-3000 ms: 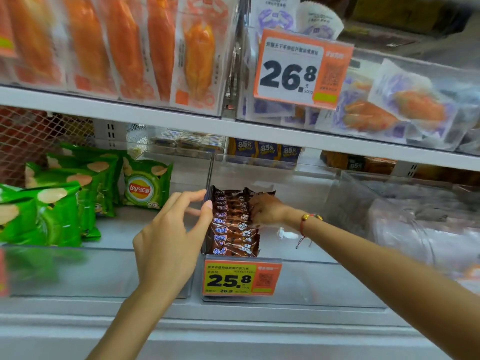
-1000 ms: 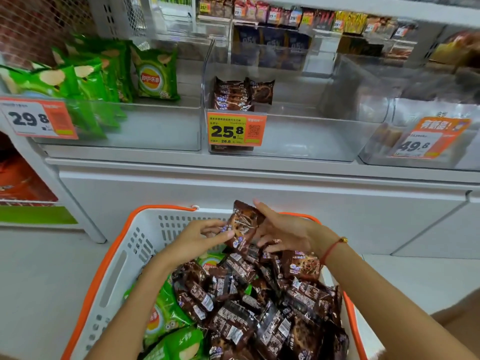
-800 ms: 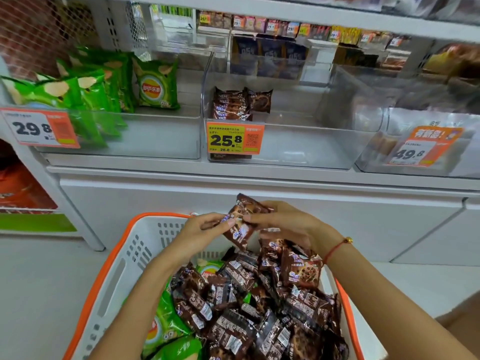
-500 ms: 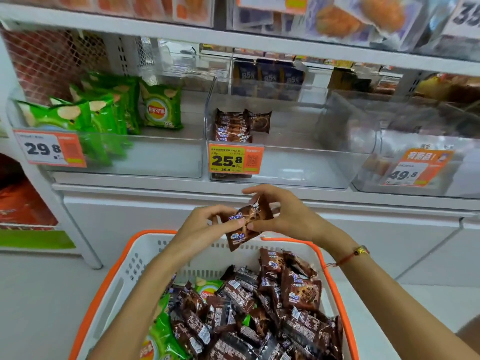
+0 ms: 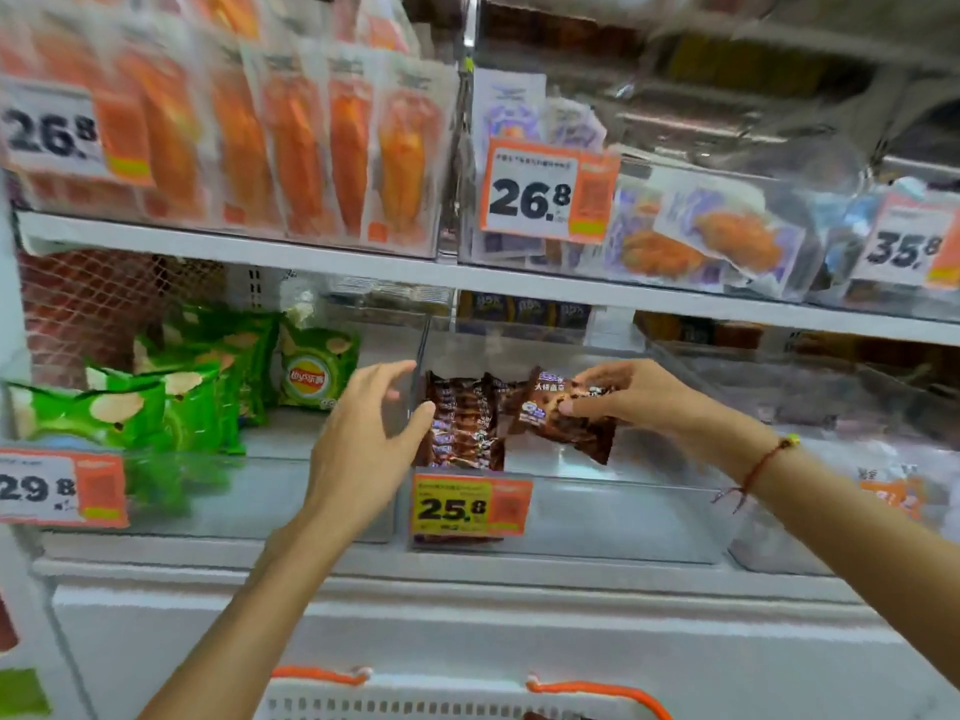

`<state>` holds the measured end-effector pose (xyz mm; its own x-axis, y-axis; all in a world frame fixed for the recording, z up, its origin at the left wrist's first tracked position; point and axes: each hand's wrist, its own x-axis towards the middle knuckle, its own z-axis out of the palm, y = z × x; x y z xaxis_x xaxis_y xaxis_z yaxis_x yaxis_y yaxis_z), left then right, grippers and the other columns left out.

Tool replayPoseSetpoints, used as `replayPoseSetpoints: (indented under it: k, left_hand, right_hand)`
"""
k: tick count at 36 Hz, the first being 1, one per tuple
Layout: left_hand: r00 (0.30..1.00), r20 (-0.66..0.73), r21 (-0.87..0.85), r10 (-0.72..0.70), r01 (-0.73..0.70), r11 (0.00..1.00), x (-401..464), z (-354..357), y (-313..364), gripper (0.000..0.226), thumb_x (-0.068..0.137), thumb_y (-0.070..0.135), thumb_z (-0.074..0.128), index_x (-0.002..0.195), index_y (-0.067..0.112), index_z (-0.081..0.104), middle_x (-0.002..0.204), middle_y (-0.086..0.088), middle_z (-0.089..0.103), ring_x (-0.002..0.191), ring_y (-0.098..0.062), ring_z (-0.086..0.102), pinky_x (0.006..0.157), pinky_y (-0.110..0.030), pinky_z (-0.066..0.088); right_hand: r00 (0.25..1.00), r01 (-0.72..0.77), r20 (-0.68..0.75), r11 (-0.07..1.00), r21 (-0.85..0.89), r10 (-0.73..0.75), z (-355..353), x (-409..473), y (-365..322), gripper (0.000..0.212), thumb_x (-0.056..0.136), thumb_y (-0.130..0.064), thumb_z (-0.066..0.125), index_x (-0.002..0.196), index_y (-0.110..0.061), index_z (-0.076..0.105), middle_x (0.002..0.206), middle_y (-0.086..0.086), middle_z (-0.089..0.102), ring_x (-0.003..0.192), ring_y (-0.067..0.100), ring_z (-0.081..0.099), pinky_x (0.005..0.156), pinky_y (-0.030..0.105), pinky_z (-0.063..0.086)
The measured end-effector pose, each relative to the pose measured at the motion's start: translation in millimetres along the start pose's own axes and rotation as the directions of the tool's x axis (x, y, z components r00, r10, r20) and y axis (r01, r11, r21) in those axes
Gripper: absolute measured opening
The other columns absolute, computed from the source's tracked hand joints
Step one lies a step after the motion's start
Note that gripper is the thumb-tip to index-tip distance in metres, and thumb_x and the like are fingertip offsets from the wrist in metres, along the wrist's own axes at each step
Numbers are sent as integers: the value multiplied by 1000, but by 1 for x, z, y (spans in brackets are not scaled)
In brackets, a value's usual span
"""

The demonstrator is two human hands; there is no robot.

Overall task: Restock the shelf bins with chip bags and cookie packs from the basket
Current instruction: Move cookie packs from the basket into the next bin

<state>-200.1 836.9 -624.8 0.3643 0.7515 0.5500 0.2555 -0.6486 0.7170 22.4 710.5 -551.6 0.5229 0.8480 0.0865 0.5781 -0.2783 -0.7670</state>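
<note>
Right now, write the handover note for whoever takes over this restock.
Right hand: holds one brown cookie pack over the middle clear bin, not yet set down.
Left hand: open, thumb against the row of cookie packs standing at the bin's left end, above the 25.8 tag.
Green chip bags sit in the left bin.
Done: one short row of cookies. Left: most of the middle bin is bare; only the basket rim shows, contents out of view.
</note>
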Motion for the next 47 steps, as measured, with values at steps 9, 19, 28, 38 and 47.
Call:
replayPoseSetpoints:
  k: [9, 19, 28, 38, 47]
  left_hand:
    - [992, -16, 41, -123, 124, 991, 5, 10, -15, 27, 87, 47, 60, 111, 59, 52, 89, 29, 61, 88, 0, 56, 71, -29, 40]
    - [990, 15, 52, -142, 141, 989, 7, 9, -16, 29, 83, 52, 60, 98, 71, 44, 93, 50, 48, 66, 3, 57, 59, -24, 36]
    - [990, -9, 84, -141, 141, 986, 4, 11, -17, 29, 81, 57, 56, 104, 72, 44, 90, 47, 51, 72, 5, 57, 60, -21, 36]
    - [989, -40, 118, -145, 149, 982, 4, 14, -22, 32, 81, 59, 55, 111, 68, 49, 87, 41, 55, 76, 5, 58, 62, -19, 36]
    - [990, -47, 127, -131, 136, 983, 4, 15, -23, 33, 84, 57, 55, 114, 66, 48, 92, 35, 58, 76, 4, 57, 62, -21, 37]
  right_hand:
    - [991, 35, -100, 891, -453, -90, 38, 105, 47, 33, 71, -24, 84, 93, -22, 60, 99, 5, 65, 77, 17, 60, 60, 22, 49]
    - [962, 179, -6, 642, -746, -274, 69, 152, 67, 33, 83, -37, 70, 109, -24, 54, 112, 4, 61, 103, 24, 53, 81, 32, 43]
    - [927, 289, 97, 526, -800, -363, 72, 163, 64, 42, 89, -24, 63, 129, -18, 53, 122, 7, 54, 110, 27, 52, 89, 37, 47]
    - [936, 304, 83, 669, -678, -341, 77, 166, 72, 34, 91, -22, 63, 125, -19, 60, 117, 6, 56, 102, 26, 57, 90, 34, 47]
    - [940, 273, 52, 651, -708, -339, 88, 165, 69, 36, 90, -15, 59, 126, -16, 54, 121, 7, 52, 105, 26, 53, 88, 35, 48]
